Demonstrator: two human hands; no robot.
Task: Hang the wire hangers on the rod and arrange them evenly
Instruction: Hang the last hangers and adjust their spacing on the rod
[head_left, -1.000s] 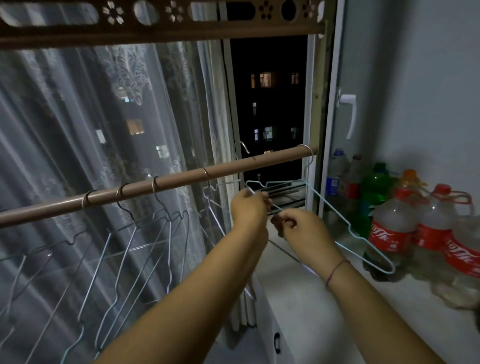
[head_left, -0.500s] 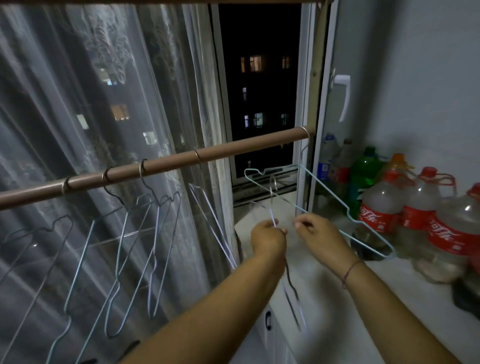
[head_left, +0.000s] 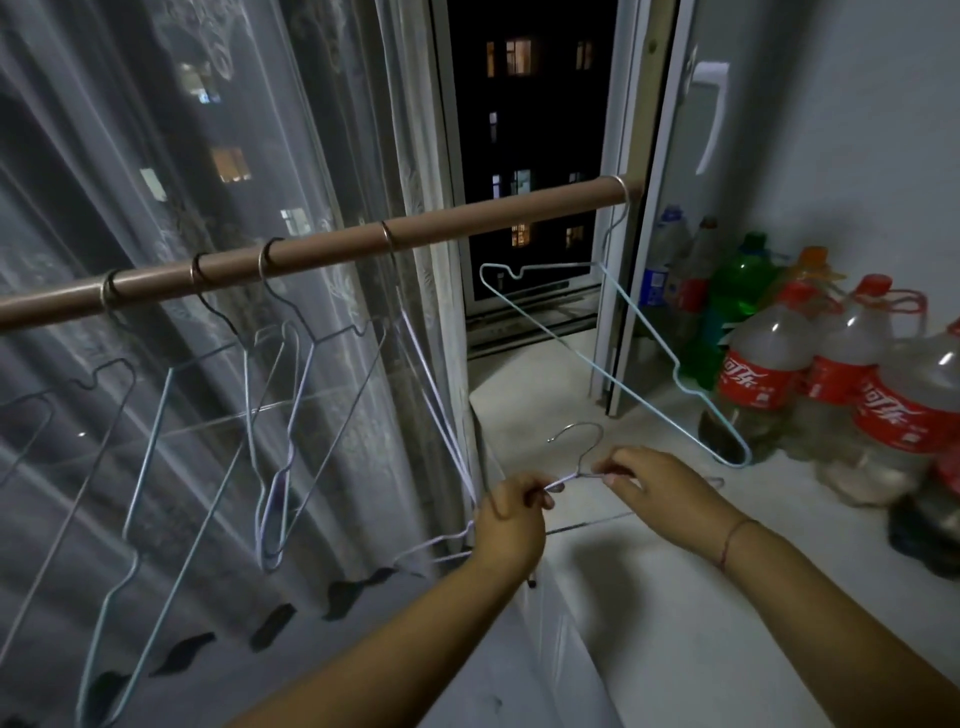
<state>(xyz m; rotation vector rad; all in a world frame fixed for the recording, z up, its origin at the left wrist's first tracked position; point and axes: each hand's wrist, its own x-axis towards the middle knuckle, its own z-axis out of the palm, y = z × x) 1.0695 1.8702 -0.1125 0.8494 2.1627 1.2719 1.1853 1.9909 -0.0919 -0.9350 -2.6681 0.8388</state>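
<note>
Five hung hangers (head_left: 266, 255) already hook the rod (head_left: 467, 223), bunched toward nine o'clock with one alone at one o'clock, while the left hand (head_left: 511, 514) and right hand (head_left: 654, 483) both pinch a loose hanger (head_left: 575, 474) at five o'clock, apparently beside its neck, not yet hung, and the spacing is uneven.

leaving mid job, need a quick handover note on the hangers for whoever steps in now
Left hand and right hand: both hold a loose pale wire hanger near its neck, hook up, low over the white ledge.
Done: the brown rod carries four wire hangers towards the left and a light blue wire hanger at its right end.
Left: hook the held one on, probably in the wide gap, then even the spacing.
</note>
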